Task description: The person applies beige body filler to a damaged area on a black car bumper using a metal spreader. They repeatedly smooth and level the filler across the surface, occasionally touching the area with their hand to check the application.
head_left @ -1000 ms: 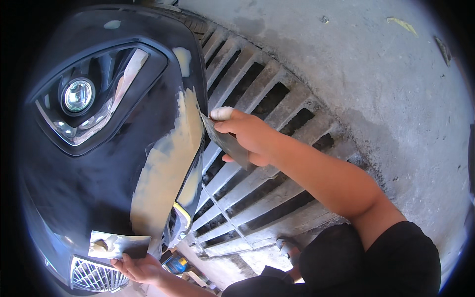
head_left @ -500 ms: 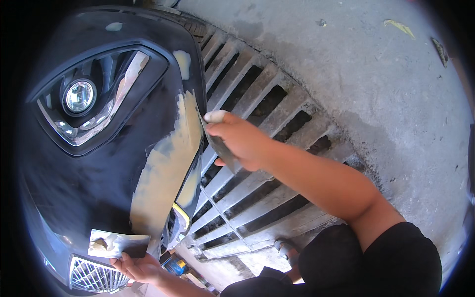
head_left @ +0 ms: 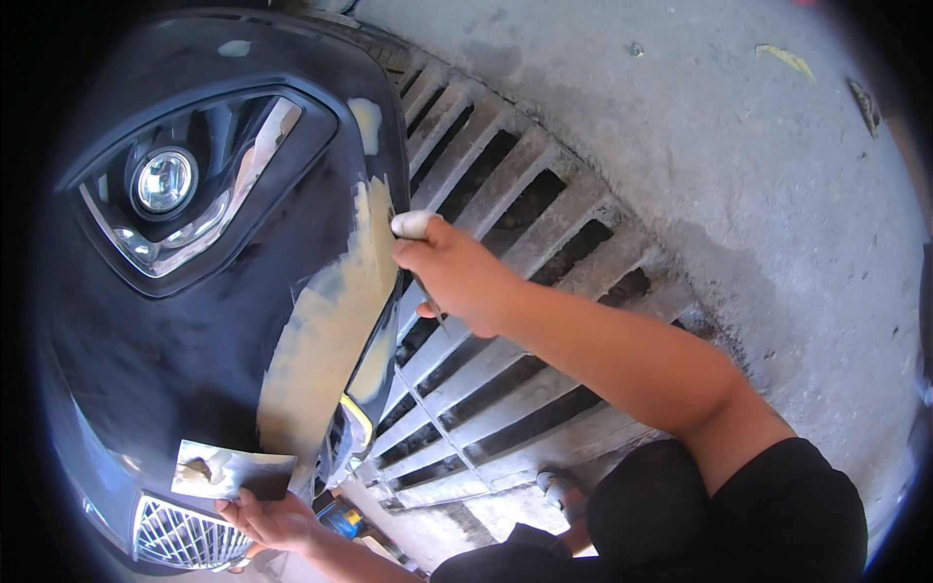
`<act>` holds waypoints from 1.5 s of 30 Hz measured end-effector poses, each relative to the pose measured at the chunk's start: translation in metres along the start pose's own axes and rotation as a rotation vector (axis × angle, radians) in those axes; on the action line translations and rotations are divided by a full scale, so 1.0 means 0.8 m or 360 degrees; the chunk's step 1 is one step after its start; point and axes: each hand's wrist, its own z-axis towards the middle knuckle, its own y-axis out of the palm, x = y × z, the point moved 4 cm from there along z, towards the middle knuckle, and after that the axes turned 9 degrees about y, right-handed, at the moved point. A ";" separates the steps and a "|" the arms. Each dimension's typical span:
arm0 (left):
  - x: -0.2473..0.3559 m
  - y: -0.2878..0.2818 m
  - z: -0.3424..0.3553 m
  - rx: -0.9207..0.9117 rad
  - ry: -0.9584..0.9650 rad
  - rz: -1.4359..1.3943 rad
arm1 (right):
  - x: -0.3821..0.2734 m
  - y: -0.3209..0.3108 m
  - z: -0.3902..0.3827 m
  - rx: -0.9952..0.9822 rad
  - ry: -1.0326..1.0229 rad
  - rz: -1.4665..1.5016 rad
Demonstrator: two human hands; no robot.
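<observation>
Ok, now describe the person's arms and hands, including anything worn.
The right arm has a short black fabric sleeve. The ungloved right hand wears a white covering, material unclear, on one fingertip. The left hand is ungloved, and the visible left forearm is bare.

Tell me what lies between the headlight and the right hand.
In the head view, from the headlight toward the right hand: dark panel first, then the tan patch.

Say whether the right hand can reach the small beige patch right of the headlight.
Probably yes: the right hand is close to the small beige patch, with nothing visible between them, though it holds a thin blade.
</observation>
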 end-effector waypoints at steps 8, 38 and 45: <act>0.005 0.010 0.006 -0.0081 -0.0100 -0.0092 | -0.027 -0.022 0.002 0.0025 0.0037 0.0085; 0.012 0.015 -0.026 -0.0072 -0.0263 -0.0100 | 0.074 0.022 -0.025 0.0426 -0.1118 -0.1251; 0.016 0.002 -0.038 -0.0107 -0.0241 -0.0147 | 0.103 0.000 -0.021 0.0479 -0.1681 -0.1783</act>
